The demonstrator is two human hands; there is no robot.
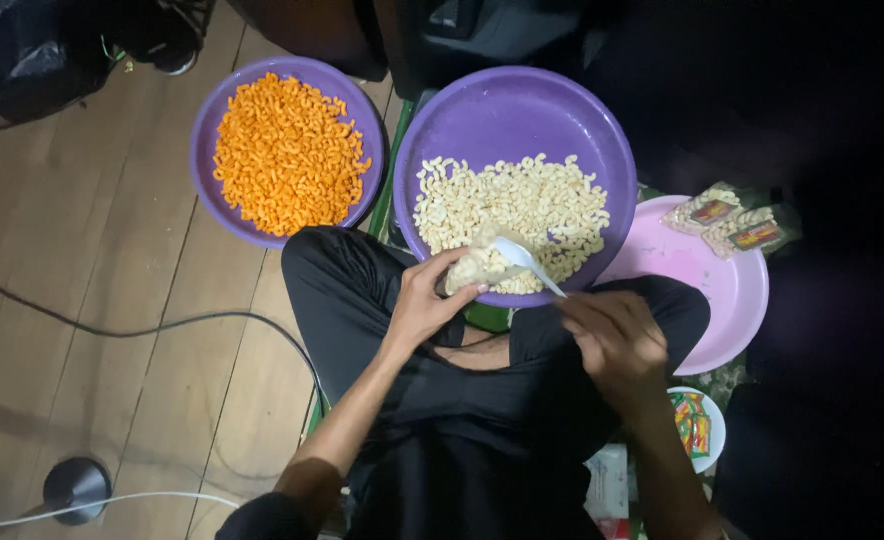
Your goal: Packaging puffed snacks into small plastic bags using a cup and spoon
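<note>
Spooning step, centre of frame: left hand (424,305) pinches a small clear bag (477,266) over the purple bowl (518,115) of pale macaroni; right hand (612,335), fingers closed on a white spoon (522,262), tips into it. Best keep the bag mouth wide, over the bowl.

1. There is a single view, from a camera worn on the person's head, and no second view overlaps it.
2. It looks almost straight down, centred just below the purple basin (515,120).
3. It sits close: the lap fills the frame below that basin.
4. Left of the basin it takes in wooden floor (82,250); right of it the picture falls dark.
</note>
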